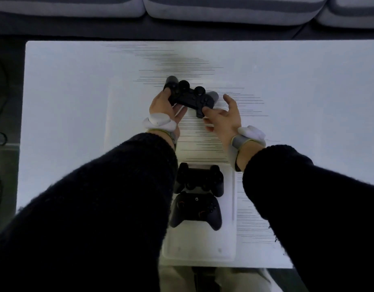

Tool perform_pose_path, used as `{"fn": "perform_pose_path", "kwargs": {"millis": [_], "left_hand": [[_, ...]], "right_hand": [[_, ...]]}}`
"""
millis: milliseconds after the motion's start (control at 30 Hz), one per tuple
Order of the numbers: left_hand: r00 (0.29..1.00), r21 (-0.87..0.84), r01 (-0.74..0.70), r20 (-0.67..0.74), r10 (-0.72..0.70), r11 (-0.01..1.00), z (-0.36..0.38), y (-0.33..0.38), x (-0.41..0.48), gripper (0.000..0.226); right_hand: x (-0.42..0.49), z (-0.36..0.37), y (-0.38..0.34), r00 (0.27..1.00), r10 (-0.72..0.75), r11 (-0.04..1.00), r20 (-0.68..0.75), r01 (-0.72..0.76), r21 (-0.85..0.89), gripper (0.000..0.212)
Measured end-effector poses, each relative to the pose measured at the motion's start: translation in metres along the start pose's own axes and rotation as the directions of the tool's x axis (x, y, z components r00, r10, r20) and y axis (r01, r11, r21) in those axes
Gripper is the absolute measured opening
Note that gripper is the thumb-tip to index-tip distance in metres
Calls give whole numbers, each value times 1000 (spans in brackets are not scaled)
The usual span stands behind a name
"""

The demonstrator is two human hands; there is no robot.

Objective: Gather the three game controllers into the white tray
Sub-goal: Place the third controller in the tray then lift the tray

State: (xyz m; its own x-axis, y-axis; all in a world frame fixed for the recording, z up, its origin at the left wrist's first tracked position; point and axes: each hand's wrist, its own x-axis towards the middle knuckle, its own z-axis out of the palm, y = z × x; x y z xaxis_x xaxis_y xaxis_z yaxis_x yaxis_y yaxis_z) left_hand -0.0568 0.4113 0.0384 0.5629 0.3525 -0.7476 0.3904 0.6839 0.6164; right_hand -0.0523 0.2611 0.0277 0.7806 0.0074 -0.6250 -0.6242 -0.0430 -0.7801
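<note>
**Third controller in both hands, over the far end of the tray**

I am holding the third controller (189, 97) up at the far end of the white tray (229, 252). My left hand (164, 108) is wrapping its left grip, fingers curled closed around it. My right hand (223, 118) is only half closed: thumb and forefinger are pinching the near right horn, the other fingers are spreading loose.

The controller's long axis is running left to right, tilting slightly, far-left to near-right. The tray's long axis is running away from me, so the controller is lying across it.

The other two controllers are already sitting in the tray's near half: one (199, 180) further out, the second (195, 210) just beside it toward me, apparently touching.

Judgement: the free tray floor is lying directly under and just toward me from my hands. Whether the controller is touching the tray floor, I cannot tell. Both hands are equally near; the left is carrying the firmer hold.
</note>
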Motion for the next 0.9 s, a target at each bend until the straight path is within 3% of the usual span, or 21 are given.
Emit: {"fn": "perform_pose_path", "kwargs": {"millis": [133,267,433,533,733,800,900], "left_hand": [[1000,-37,-10,17,11,999,-11,-5,-23,36],[999,-53,-1,43,4,999,-21,-9,-47,31],[983,68,-27,184,14,997,-32,-8,-61,38],[957,222,-56,291,-12,973,-34,-2,-64,35],[920,599,-102,361,-153,794,-42,-11,-82,48],[870,690,-166,438,-224,705,-57,-15,-92,49],[838,795,-162,424,-345,585,-63,-18,-100,48]], "right_hand": [[-35,2,6,999,38,999,22,-38,-13,84],[-70,-1,11,997,57,998,47,-56,-21,84],[-101,-12,19,989,113,992,99,-119,52,69],[-107,-20,20,990,140,990,-16,-140,30,69],[-120,-23,28,986,117,990,-123,-105,94,55],[-133,-12,36,979,136,980,-152,-111,164,56],[-134,-12,38,968,177,983,-180,-163,86,58]]}}
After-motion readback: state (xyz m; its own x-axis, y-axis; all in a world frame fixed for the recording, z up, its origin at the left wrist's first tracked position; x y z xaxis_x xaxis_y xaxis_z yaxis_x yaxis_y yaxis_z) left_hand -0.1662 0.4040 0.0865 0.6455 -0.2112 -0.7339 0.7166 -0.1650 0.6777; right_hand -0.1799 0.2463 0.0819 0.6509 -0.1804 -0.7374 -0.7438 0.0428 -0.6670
